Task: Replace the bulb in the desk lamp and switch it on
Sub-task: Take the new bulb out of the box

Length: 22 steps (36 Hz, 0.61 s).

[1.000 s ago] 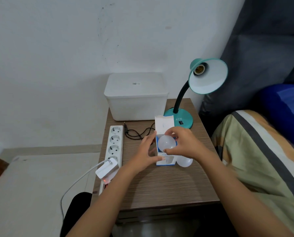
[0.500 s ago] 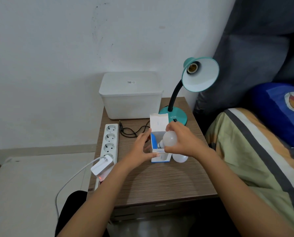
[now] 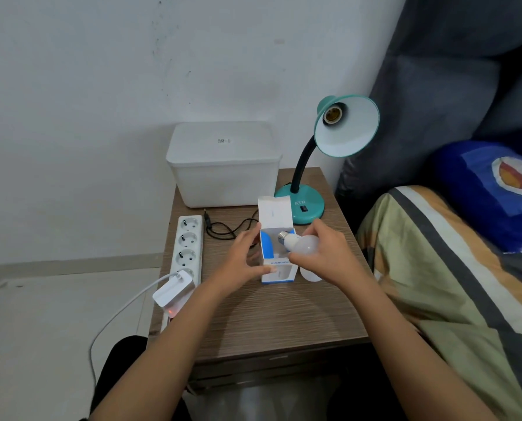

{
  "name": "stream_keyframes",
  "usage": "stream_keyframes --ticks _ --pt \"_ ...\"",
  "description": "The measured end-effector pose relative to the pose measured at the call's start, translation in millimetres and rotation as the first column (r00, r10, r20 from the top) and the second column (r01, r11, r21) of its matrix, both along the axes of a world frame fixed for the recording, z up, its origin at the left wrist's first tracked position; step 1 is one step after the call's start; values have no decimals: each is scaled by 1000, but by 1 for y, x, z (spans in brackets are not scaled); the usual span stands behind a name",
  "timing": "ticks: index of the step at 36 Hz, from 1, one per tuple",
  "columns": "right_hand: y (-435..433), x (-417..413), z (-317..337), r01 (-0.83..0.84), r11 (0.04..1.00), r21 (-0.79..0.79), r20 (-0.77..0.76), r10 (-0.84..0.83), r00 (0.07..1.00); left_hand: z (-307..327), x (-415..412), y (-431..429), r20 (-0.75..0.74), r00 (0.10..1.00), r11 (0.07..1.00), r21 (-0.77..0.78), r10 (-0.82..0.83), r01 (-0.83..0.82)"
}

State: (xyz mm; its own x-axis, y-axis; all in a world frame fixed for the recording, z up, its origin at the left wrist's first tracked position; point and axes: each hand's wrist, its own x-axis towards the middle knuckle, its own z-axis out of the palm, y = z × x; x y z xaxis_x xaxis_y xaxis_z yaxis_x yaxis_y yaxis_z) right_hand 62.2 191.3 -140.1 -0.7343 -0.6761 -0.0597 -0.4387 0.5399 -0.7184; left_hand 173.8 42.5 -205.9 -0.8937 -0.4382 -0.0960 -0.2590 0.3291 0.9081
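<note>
A teal desk lamp [image 3: 308, 205] stands at the table's back right, its shade [image 3: 349, 129] tilted toward me with the socket [image 3: 331, 115] bare. My right hand [image 3: 326, 253] grips a white bulb [image 3: 302, 246] by its globe, the metal screw base pointing left over the mouth of the box. The blue and white bulb box [image 3: 276, 253] stands upright with its flap open, and my left hand [image 3: 244, 256] steadies it from the left side. A second white bulb [image 3: 311, 275] lies on the table just right of the box, partly hidden under my right hand.
A white lidded bin [image 3: 223, 165] sits at the table's back left. A white power strip [image 3: 187, 247] with a plugged adapter [image 3: 173, 291] runs along the left edge of the wooden table [image 3: 278, 323]. The lamp's black cord [image 3: 226, 229] lies loose. A bed with a striped blanket [image 3: 454, 284] borders the right.
My right hand has drawn the bulb farther out of the box, so its screw base now shows. The left hand has stayed on the box.
</note>
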Motion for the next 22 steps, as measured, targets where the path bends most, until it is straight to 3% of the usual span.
stream_keyframes --ticks 11,22 --pt "3 1 -4 103 994 24 87 -105 991 4 1 3 -20 1000 1000 7 0 0" --pt "4 0 -17 180 981 -69 132 -170 977 -2 0 0 -41 999 997 80 3 1"
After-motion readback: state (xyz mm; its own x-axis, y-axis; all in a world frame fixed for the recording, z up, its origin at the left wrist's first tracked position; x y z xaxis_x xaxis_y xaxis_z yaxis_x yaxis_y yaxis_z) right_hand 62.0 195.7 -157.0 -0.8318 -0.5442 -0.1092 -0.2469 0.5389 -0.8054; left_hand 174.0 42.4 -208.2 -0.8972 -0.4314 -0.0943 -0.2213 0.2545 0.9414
